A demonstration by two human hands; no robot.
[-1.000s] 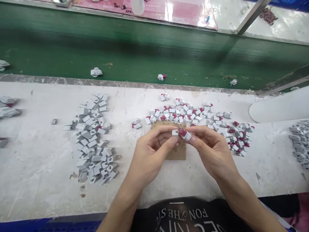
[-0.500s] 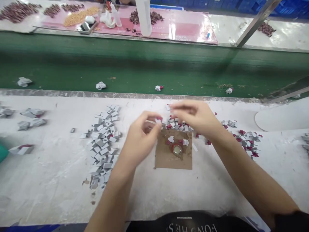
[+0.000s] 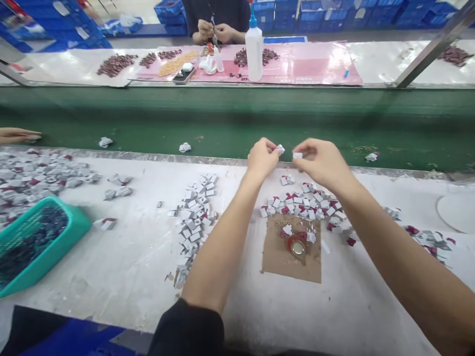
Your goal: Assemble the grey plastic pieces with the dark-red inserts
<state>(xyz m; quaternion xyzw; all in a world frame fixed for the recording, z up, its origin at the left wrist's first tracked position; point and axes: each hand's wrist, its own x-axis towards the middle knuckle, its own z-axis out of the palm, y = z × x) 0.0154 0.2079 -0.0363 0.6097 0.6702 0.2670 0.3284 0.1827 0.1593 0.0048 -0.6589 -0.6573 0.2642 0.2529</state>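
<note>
Over the near edge of the green belt, my left hand [image 3: 262,157] pinches a small white and dark red plastic part [image 3: 280,149]. Just to its right, my right hand [image 3: 322,160] closes finger and thumb on a small white block [image 3: 297,155]. The two pieces are apart. Below my hands lies a heap of white and dark red parts [image 3: 311,203]. A brown cardboard square [image 3: 285,264] is in front of the heap, with a round metal cap [image 3: 297,247] and a few parts on it. Left of my left forearm is a pile of white blocks [image 3: 195,222].
Several white parts sit on the green belt [image 3: 230,113]. A teal basket [image 3: 79,222] of dark pieces stands at left. Another person's hand [image 3: 17,134] reaches onto the belt there. Across it, a co-worker's hands [image 3: 215,32] work behind a white bottle [image 3: 254,54].
Both hands have moved forward from above the cardboard to the belt's edge. My view has tilted up and turned left, bringing in the basket and the co-worker's hands.
</note>
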